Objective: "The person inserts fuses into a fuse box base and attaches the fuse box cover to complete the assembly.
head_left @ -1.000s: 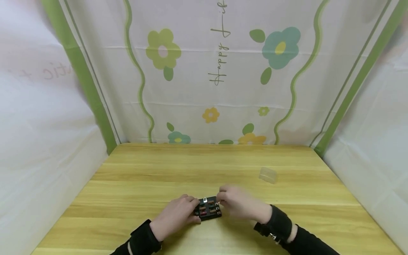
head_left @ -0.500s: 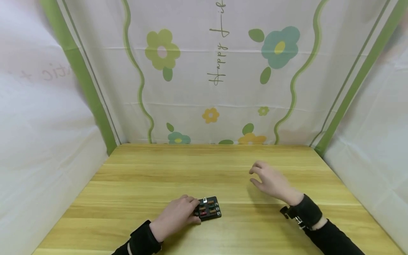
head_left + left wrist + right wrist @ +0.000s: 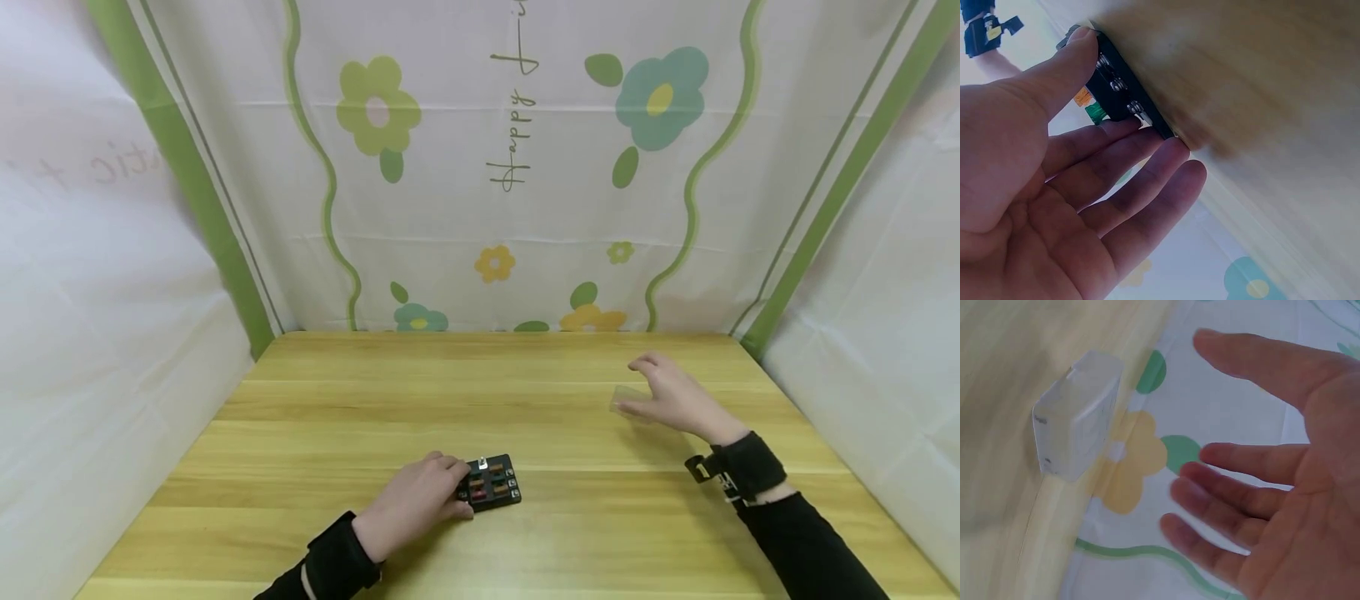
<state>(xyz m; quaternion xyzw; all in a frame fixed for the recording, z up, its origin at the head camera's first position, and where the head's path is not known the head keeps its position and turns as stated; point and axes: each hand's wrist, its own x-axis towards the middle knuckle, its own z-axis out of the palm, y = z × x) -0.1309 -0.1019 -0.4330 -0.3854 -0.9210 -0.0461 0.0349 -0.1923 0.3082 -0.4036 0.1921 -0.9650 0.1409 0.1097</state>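
A black fuse block (image 3: 492,483) with orange, green and red blade fuses lies on the table near its front. My left hand (image 3: 416,506) grips its left end, thumb along the near edge and fingers at the far edge. In the left wrist view, screw terminals show on the fuse block (image 3: 1116,84) between thumb and fingers. Farther back on the right, my right hand (image 3: 678,402) hovers with fingers spread, holding nothing. Beneath it lies a clear plastic cover (image 3: 622,397), partly hidden by the hand; the right wrist view shows the boxy cover (image 3: 1077,419) apart from the fingers.
The wood-grain table (image 3: 420,392) is bounded at the back by a flower-printed cloth (image 3: 450,192). White cloth sides stand at left (image 3: 112,333) and right (image 3: 870,292). Each wrist wears a black strap.
My right hand has left the fuse block's right side and moved right and away from me to the clear cover, its fingers spreading. The left hand keeps its hold on the block.
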